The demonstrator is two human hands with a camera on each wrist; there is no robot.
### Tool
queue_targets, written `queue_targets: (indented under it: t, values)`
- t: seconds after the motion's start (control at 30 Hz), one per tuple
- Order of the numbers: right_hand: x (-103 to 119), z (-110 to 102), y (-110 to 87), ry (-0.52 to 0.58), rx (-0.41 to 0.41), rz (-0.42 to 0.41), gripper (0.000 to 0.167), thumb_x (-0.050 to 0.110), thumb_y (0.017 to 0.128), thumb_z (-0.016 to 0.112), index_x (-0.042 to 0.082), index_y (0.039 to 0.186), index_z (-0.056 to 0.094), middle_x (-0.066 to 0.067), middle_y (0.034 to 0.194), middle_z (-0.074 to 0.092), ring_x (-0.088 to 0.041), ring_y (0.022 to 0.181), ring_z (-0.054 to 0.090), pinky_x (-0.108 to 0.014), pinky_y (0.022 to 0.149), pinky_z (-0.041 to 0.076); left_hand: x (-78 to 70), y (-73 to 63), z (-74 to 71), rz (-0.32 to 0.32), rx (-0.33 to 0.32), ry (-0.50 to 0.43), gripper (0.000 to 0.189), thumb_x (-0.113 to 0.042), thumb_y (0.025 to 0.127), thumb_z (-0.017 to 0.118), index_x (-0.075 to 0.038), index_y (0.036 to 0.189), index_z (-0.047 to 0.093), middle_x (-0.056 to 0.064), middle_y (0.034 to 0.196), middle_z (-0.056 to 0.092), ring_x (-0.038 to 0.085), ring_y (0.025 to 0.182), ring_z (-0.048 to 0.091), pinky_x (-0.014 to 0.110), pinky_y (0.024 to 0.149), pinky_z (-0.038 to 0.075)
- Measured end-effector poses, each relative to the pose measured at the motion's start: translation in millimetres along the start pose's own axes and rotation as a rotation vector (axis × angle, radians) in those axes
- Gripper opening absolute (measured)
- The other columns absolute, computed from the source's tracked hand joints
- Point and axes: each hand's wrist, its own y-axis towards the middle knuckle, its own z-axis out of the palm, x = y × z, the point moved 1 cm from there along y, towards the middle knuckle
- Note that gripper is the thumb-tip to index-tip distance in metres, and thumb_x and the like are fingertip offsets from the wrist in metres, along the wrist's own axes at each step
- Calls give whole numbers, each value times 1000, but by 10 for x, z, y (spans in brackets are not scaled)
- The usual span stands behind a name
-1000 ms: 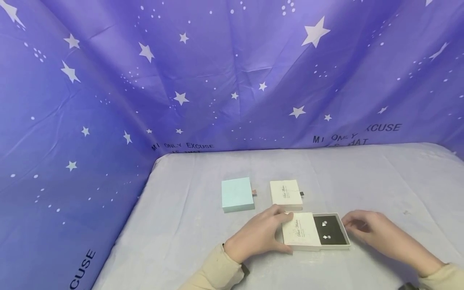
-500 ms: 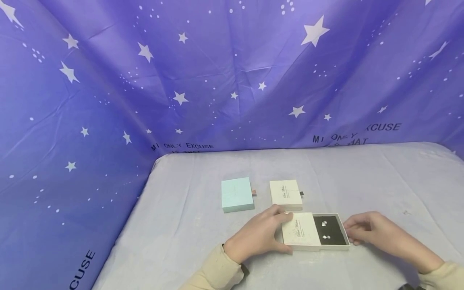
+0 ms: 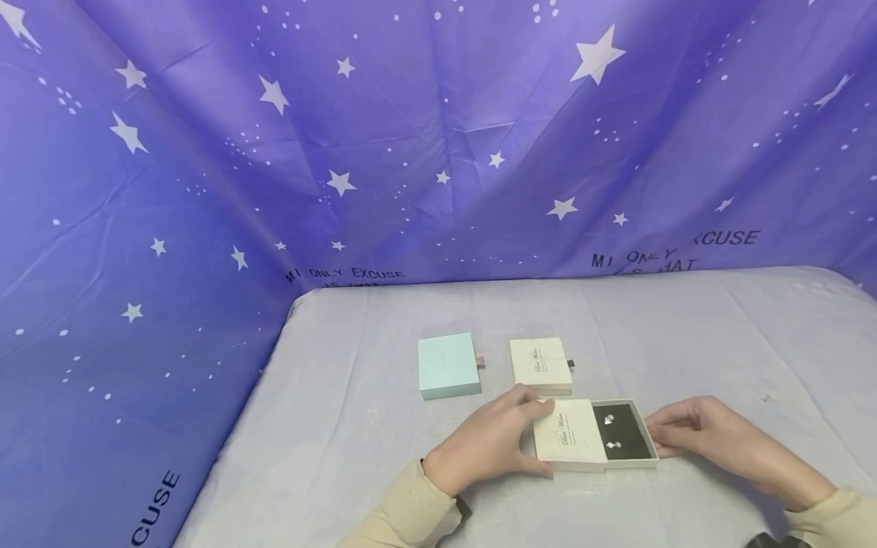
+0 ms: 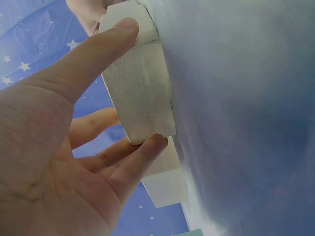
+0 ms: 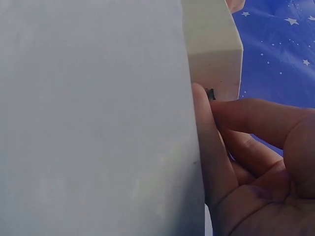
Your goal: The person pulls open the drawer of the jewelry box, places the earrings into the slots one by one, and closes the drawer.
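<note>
In the head view, a cream slide-out gift box (image 3: 570, 434) lies on the table with its drawer (image 3: 652, 461) partly out to the right. Two small silvery earrings (image 3: 610, 419) rest on the black pad (image 3: 632, 434) inside. My left hand (image 3: 486, 441) grips the box's outer sleeve from the left; in the left wrist view its thumb is on the near side wall (image 4: 142, 88). My right hand (image 3: 719, 438) is at the drawer's right end. The right wrist view shows its thumb and finger pinching a black pull tab (image 5: 211, 93), mostly hidden.
Behind the box sits a similar cream box (image 3: 537, 364) with a black tab, its near left corner close to my left fingers. A mint-green box (image 3: 448, 367) with a pinkish tab stands farther left. A purple star-patterned curtain (image 3: 438, 137) hangs along the table's back and left.
My right fingers have closed in on the drawer's end. The drawer has slid slightly left into the sleeve. My left hand has stayed on the box.
</note>
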Motion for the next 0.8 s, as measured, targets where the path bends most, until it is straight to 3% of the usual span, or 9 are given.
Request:
queue_targets:
  t: [0.23, 0.57, 0.8]
  values:
    - [23, 26, 58, 68, 44, -36, 25, 2, 98, 55, -18, 108, 64, -3, 95, 77, -6, 82, 71, -22, 72, 57, 2, -1, -3, 7, -4, 9, 86, -48, 72, 85, -10, 143, 53, -3, 129, 56, 0, 102, 54, 13, 93, 45]
    - [94, 133, 149, 30, 26, -143, 17, -6, 93, 56, -19, 100, 66, -11, 90, 75, -5, 74, 70, -26, 65, 59, 2, -1, 0, 14, -10, 17, 85, -48, 72, 85, -9, 142, 54, -3, 129, 57, 0, 102, 53, 13, 93, 46]
    - [153, 178, 187, -4, 25, -153, 14, -8, 92, 56, -15, 96, 68, -4, 84, 74, -2, 73, 67, -26, 64, 59, 10, -5, 2, 13, -11, 17, 85, -48, 72, 85, -9, 142, 54, -2, 128, 57, 0, 101, 53, 13, 93, 46]
